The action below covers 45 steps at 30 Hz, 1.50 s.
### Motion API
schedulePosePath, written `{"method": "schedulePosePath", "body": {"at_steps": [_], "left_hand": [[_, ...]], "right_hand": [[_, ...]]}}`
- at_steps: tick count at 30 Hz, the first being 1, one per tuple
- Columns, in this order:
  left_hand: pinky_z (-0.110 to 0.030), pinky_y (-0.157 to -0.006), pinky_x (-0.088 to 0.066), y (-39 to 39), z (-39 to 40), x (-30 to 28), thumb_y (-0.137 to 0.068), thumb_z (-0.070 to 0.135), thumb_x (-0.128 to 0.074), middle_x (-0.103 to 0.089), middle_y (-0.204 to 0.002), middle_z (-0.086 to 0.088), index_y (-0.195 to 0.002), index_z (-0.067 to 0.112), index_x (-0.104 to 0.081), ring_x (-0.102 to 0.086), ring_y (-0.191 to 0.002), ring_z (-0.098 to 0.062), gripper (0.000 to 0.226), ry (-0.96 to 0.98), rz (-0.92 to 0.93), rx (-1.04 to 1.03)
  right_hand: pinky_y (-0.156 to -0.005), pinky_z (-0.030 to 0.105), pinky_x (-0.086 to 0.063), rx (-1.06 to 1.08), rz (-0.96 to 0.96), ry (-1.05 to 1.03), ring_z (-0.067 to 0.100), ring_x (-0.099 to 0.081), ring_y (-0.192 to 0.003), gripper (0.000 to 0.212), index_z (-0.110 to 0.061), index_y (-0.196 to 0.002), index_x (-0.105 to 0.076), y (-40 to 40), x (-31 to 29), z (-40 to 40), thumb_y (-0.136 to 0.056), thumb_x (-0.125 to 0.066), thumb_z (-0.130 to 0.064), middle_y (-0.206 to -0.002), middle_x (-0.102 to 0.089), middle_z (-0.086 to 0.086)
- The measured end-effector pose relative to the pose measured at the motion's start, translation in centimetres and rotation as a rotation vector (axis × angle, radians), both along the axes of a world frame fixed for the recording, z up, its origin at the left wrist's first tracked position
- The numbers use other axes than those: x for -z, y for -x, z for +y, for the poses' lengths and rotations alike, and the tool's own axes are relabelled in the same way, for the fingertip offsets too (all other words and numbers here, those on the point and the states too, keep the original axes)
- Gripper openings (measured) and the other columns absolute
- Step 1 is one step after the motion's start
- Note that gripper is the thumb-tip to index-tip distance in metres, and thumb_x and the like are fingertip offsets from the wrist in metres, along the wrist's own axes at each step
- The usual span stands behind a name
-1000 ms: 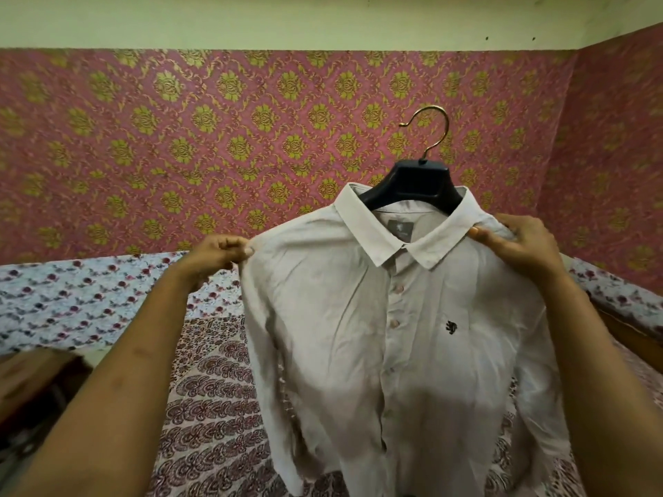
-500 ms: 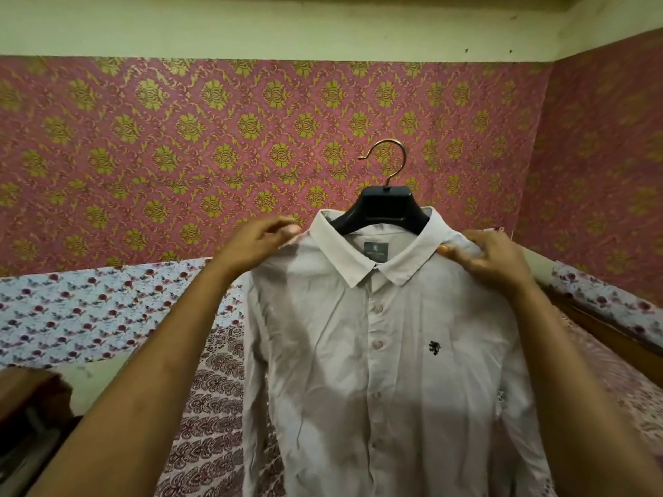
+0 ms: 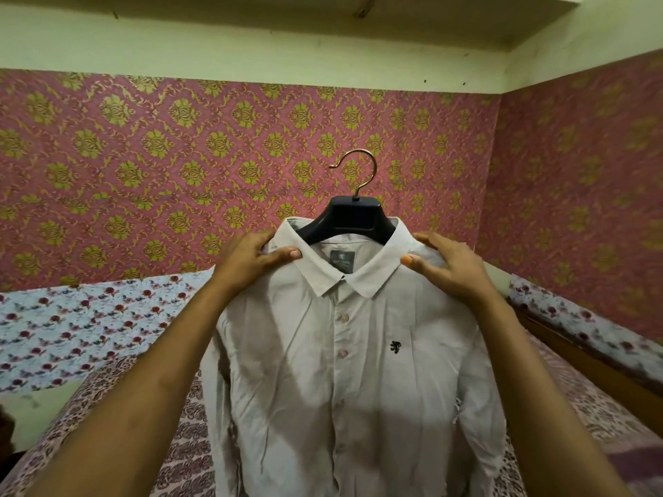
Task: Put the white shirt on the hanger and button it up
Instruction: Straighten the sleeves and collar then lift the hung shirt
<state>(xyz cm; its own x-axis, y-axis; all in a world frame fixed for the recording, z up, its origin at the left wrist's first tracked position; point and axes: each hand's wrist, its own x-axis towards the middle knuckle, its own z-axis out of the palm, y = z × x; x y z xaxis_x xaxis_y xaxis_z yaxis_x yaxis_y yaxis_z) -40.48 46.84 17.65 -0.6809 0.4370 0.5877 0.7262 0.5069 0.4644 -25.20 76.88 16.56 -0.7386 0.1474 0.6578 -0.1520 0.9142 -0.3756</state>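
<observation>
You are at the finishing stage, I judge: the white cotton button-front shirt (image 3: pixel 344 353) hangs on the black plastic hanger with a brass hook (image 3: pixel 353 220), its placket looking closed down the front, held up over the patterned bed (image 3: pixel 107 407). Your left hand (image 3: pixel 251 258) pinches the shoulder left of the collar, fingers (image 3: pixel 287 253) closed on cloth; your right hand (image 3: pixel 445 261) grips the right shoulder likewise. Next, hang the hook somewhere without letting the shoulders slip.
</observation>
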Motion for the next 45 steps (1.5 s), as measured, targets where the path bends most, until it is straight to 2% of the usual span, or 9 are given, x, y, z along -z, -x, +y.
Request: {"method": "schedulePosePath", "body": {"at_steps": [3, 4, 6, 8, 11, 19, 27, 32, 45], "left_hand": [[-0.040, -0.053, -0.043, -1.8, 0.8, -0.7, -0.055, 0.093, -0.037, -0.065, -0.066, -0.013, -0.077, 0.011, -0.063, -0.061, -0.060, -0.030, 0.088, 0.053, 0.088, -0.065], [-0.038, -0.051, -0.040, -2.1, 0.9, -0.8, -0.055, 0.091, -0.039, -0.064, -0.064, -0.012, -0.076, 0.012, -0.064, -0.060, -0.058, -0.029, 0.086, 0.060, 0.116, -0.082], [-0.039, -0.052, -0.042, -2.9, 1.0, -0.8, -0.058, 0.087, -0.044, -0.065, -0.065, -0.011, -0.073, 0.017, -0.063, -0.060, -0.059, -0.029, 0.074, 0.040, 0.105, -0.052], [-0.041, -0.054, -0.045, -3.6, 1.0, -0.7, -0.061, 0.086, -0.045, -0.065, -0.067, -0.010, -0.068, 0.023, -0.058, -0.060, -0.060, -0.028, 0.065, 0.028, 0.078, 0.000], [-0.031, -0.050, -0.033, -4.9, 1.3, -1.1, -0.060, 0.085, -0.036, -0.060, -0.062, -0.006, -0.074, 0.027, -0.056, -0.052, -0.054, -0.021, 0.063, 0.086, 0.150, -0.002], [-0.032, -0.053, -0.036, -7.5, 1.7, -2.0, -0.067, 0.079, -0.034, -0.058, -0.066, -0.002, -0.082, 0.018, -0.059, -0.053, -0.063, -0.024, 0.067, 0.084, 0.200, 0.203], [-0.041, -0.063, -0.047, -12.9, 6.0, -2.4, -0.066, 0.081, -0.031, -0.065, -0.078, -0.007, -0.079, 0.017, -0.059, -0.058, -0.073, -0.029, 0.071, 0.010, 0.232, 0.477], [-0.037, -0.068, -0.044, -20.8, 11.2, -2.5, -0.058, 0.087, -0.023, -0.068, -0.082, -0.007, -0.084, 0.020, -0.062, -0.060, -0.081, -0.030, 0.082, -0.020, 0.263, 0.632], [-0.036, -0.075, -0.033, -54.2, 18.1, -1.8, -0.072, 0.075, -0.041, -0.070, -0.097, -0.006, -0.095, 0.026, -0.065, -0.061, -0.097, -0.031, 0.060, -0.053, 0.287, 1.031]], "right_hand": [[-0.066, 0.035, -0.048, 0.069, -0.040, -0.016, 0.029, -0.060, -0.085, 0.069, -0.020, -0.087, -0.060, -0.6, -0.1, -0.2, -0.068, -0.039, -0.083, -0.086, -0.067, 0.005], [-0.055, 0.031, -0.040, 0.109, -0.023, -0.021, 0.028, -0.057, -0.076, 0.055, -0.027, -0.069, -0.050, -0.6, -0.1, -0.2, -0.069, -0.040, -0.081, -0.072, -0.062, 0.001], [-0.047, 0.025, -0.024, 0.194, 0.034, -0.054, 0.027, -0.055, -0.070, 0.051, -0.031, -0.057, -0.029, -1.3, -0.1, -0.7, -0.070, -0.040, -0.079, -0.065, -0.058, 0.002], [-0.047, 0.027, -0.020, 0.269, 0.077, -0.074, 0.029, -0.058, -0.070, 0.058, -0.024, -0.056, -0.030, -2.2, 0.3, -1.1, -0.068, -0.033, -0.081, -0.066, -0.059, 0.007], [-0.053, 0.030, -0.030, 0.369, 0.127, -0.086, 0.032, -0.058, -0.070, 0.070, -0.017, -0.063, -0.040, -4.2, 0.7, -1.6, -0.062, -0.021, -0.085, -0.065, -0.060, 0.008], [-0.057, 0.035, -0.042, 0.616, 0.152, -0.143, 0.027, -0.055, -0.058, 0.083, -0.010, -0.063, -0.051, -11.7, -0.4, -4.5, -0.063, -0.020, -0.086, -0.058, -0.058, 0.004], [-0.054, 0.034, -0.034, 0.903, 0.085, -0.119, 0.026, -0.050, -0.056, 0.072, -0.012, -0.056, -0.034, -23.8, -1.4, -7.6, -0.065, -0.031, -0.083, -0.053, -0.052, 0.002], [-0.051, 0.032, -0.030, 1.131, 0.091, -0.141, 0.022, -0.046, -0.051, 0.074, -0.012, -0.057, -0.033, -34.5, -1.7, -8.7, -0.063, -0.028, -0.085, -0.050, -0.047, 0.003], [-0.048, 0.031, -0.022, 1.592, 0.017, -0.087, 0.021, -0.044, -0.053, 0.073, -0.013, -0.054, -0.029, -68.7, -1.4, -15.9, -0.056, -0.024, -0.086, -0.051, -0.044, 0.000]]}}
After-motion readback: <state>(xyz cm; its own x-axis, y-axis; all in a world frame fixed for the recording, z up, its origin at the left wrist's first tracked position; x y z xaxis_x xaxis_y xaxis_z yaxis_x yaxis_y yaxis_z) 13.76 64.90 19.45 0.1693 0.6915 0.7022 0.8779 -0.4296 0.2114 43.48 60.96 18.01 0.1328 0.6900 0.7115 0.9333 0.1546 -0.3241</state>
